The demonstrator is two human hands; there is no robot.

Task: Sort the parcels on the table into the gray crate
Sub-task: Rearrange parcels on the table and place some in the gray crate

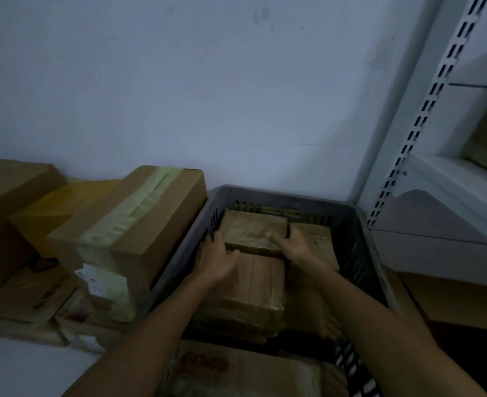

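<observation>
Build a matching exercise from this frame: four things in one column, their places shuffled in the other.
Things
1. brown parcel gripped by the left hand and right hand
2. tape-sealed cardboard box
3. yellow parcel
4. slotted shelf upright

Places
A. in the stack at the far left, beyond the tape-sealed box
B. at the right, against the wall
C. inside the gray crate, at its far end
D. just left of the gray crate

Pairs: 1-C, 2-D, 3-A, 4-B

parcels (253, 287) crowd the gray crate (359, 224) (tall carton (139, 224) walls its left).
</observation>
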